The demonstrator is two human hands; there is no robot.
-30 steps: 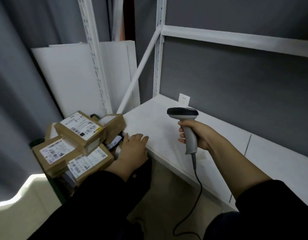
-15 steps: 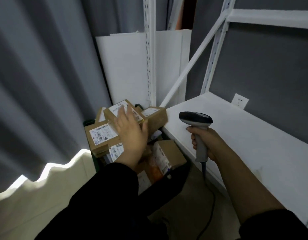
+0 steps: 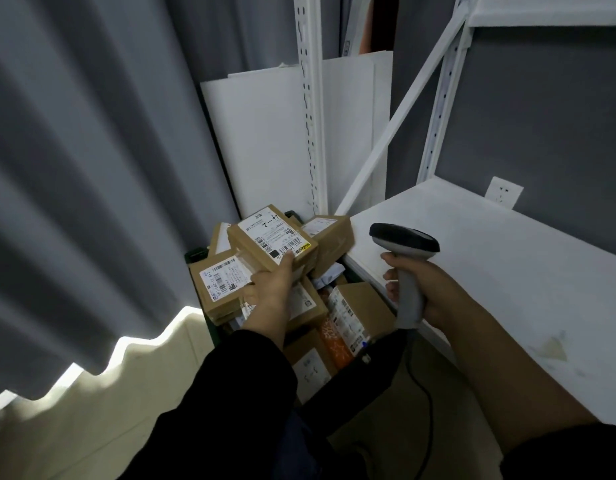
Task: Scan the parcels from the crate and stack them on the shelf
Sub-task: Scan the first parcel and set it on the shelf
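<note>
A grey curtain (image 3: 74, 168) hangs at the left. Beside it, brown parcels (image 3: 223, 282) are heaped in the dark crate (image 3: 195, 254). The left hand (image 3: 270, 292) grips the topmost parcel (image 3: 272, 237) at its near edge, thumb on the label. The right hand (image 3: 427, 289) is wrapped round the scanner (image 3: 405, 242) handle, by the front edge of the white shelf (image 3: 507, 271).

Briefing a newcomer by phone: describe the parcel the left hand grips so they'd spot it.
Left of the white shelf stands a crate heaped with brown parcels. The top parcel, gripped by the left hand, alone bears large handwritten strokes on its label.
</note>
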